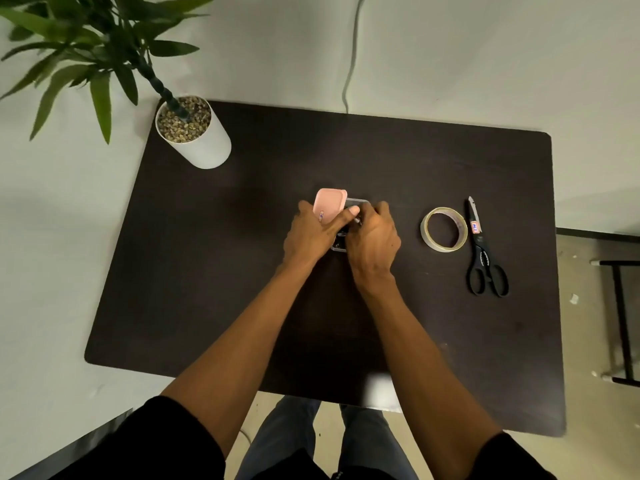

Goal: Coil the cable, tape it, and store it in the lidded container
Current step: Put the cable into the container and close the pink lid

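Head view: both hands are meeting over the clear container point(356, 202). The left hand point(313, 233) is gripping the pink lid point(329, 202), tilted up. The right hand point(372, 237) is pressing the dark cable point(341, 235) inside, directly below. Tape roll point(444, 229) and scissors point(483, 251) are lying well right on the tabletop point(242, 271).

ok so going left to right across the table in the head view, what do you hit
white cylindrical plant pot filled with pebbles → left hand holding the pink plastic lid → right hand at the small clear container → roll of clear tape → black-handled scissors
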